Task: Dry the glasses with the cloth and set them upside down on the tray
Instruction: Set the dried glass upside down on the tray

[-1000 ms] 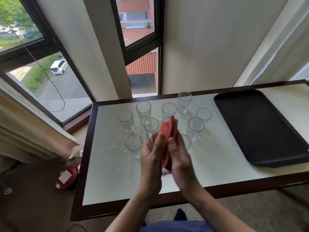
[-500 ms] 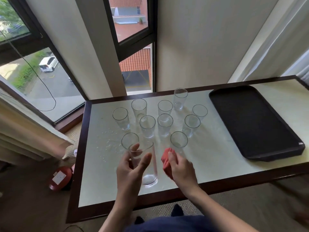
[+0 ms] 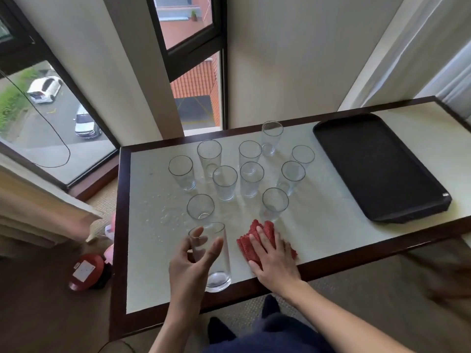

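A black rectangular tray (image 3: 377,169) lies flat. To its left, ten clear glasses (image 3: 251,179) stand mouth-up in a loose cluster. Farther left of the tray and nearer the person, an eleventh glass (image 3: 219,273) is also mouth-up, gripped by the left hand (image 3: 191,266). Between it and the tray lies a crumpled red cloth (image 3: 246,247), under the flat right hand (image 3: 275,258).

cloth (image 3: 246,247): off the glass (image 3: 219,263), now flat under my right hand (image 3: 274,256) | glass: beside it, in my left hand (image 3: 190,266) alone
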### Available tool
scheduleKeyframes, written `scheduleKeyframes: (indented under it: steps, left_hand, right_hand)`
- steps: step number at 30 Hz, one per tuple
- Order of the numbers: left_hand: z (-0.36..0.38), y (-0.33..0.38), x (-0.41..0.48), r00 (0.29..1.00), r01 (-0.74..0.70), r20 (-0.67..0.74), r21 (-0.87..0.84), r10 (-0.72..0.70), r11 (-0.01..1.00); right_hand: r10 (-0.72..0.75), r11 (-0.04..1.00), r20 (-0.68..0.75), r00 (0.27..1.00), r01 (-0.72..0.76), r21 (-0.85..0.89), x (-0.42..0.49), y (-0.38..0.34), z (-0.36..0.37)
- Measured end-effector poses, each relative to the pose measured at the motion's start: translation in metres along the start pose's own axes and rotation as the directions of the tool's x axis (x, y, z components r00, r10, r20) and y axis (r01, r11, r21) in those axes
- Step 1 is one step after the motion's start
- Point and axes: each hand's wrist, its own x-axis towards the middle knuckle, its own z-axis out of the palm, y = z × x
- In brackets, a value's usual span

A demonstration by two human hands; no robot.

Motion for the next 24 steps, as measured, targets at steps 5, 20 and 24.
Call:
scheduleKeyframes:
  steps: [5, 20, 24]
  left_hand:
    - [0.032, 0.009, 0.001, 0.996, 0.005, 0.087, 0.032, -0.008, 0.999]
    - [0.305, 0.007, 0.016, 0.949, 0.134, 0.291, -0.03, -0.119, 0.991]
    - [0.366, -0.01, 0.038, 0.932, 0.144, 0.317, 0.114, -0.173, 0.983]
  right_hand:
    - [0.181, 0.819, -0.249, 0.951, -0.005, 0.574, -0.028, 0.01, -0.03]
    - [-0.093, -0.394, 0.242, 0.966, -0.259, 0.882, -0.018, 0.251, -0.136]
    - [0.062, -0.241, 0.245, 0.968, -0.223, 0.944, 0.009, 0.324, -0.17]
